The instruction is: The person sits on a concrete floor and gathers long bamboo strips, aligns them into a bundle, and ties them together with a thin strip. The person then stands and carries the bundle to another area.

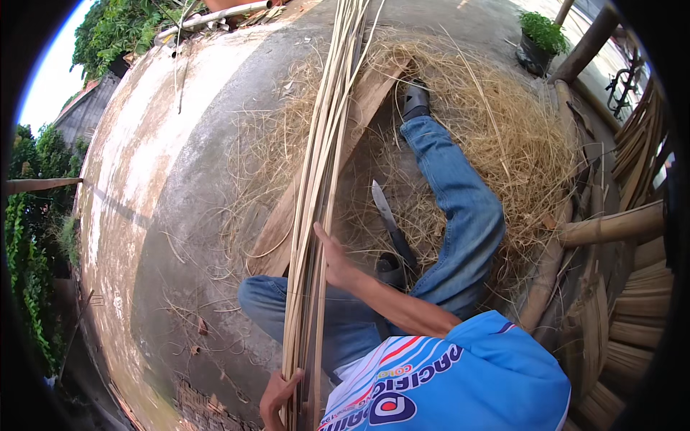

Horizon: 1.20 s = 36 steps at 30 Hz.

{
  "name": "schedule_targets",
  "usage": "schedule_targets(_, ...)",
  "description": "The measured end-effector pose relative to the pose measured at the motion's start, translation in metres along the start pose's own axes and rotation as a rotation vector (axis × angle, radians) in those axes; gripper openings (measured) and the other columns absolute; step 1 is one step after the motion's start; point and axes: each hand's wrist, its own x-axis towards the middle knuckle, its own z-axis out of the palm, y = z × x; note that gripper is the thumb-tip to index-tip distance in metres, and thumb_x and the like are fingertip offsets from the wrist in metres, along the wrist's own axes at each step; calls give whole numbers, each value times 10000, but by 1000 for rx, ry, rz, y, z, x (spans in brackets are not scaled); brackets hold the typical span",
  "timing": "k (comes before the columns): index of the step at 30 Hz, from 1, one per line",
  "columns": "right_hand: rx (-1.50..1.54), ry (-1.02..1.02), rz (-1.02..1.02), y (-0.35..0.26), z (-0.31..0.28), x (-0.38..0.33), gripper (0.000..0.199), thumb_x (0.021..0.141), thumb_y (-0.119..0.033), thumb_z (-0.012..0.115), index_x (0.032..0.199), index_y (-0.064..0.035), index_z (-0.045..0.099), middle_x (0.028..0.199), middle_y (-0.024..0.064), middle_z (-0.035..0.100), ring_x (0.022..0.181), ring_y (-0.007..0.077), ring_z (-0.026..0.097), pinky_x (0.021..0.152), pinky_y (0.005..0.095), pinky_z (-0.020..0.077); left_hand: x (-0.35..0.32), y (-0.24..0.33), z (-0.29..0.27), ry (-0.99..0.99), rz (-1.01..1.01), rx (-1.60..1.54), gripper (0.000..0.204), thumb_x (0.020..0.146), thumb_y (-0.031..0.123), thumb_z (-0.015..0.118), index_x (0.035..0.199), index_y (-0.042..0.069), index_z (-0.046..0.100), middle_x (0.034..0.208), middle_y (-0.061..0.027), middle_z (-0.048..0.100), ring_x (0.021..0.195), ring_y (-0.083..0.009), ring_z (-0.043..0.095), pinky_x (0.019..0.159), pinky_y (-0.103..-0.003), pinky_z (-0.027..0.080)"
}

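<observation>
A long bundle of thin, pale bamboo strips [316, 165] runs from the lower edge up past the top of the view, across my bent left leg. Near its lower end my left hand [279, 395] is closed round it, thumb over the strips. Further up, my right hand [336, 262] grips the bundle's right side, its thumb pointing away along the strips and its other fingers mostly hidden. Beneath the strips a flat wooden plank [277, 230] lies aslant. A knife [384, 208] with a dark handle rests on the ground between the plank and my right leg.
Curly bamboo shavings [517, 151] are heaped beyond and right of my outstretched right leg [460, 201]. A potted plant [543, 39] stands at the far right. Bamboo poles [614, 224] and stacked split strips [632, 323] line the right side. Concrete floor [187, 215] extends left.
</observation>
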Motion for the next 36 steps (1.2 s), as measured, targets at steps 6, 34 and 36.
schedule_targets(6,37,136,28,-9,15,18,428,966,-499,620,1133,-105,637,930,37,669,802,170,652,730,370,575,26,-8,-11,-713,233,-853,969,784,505,837,1467,-22,397,1211,-225,658,1108,-350,680,984,-474,567)
schedule_targets(34,-1856,589,-209,-140,-100,-61,443,932,-246,557,1285,7,467,916,304,687,912,486,672,812,589,496,-97,48,-177,69,234,-70,486,767,314,875,1071,26,627,863,-31,638,761,-133,632,657,-307,540)
schedule_targets(36,-1866,379,-261,-147,-90,-69,396,938,-250,562,1256,-22,503,930,278,697,905,480,674,799,580,501,-89,42,-175,37,235,-69,471,774,312,870,1064,31,626,869,-28,636,764,-128,624,657,-301,530)
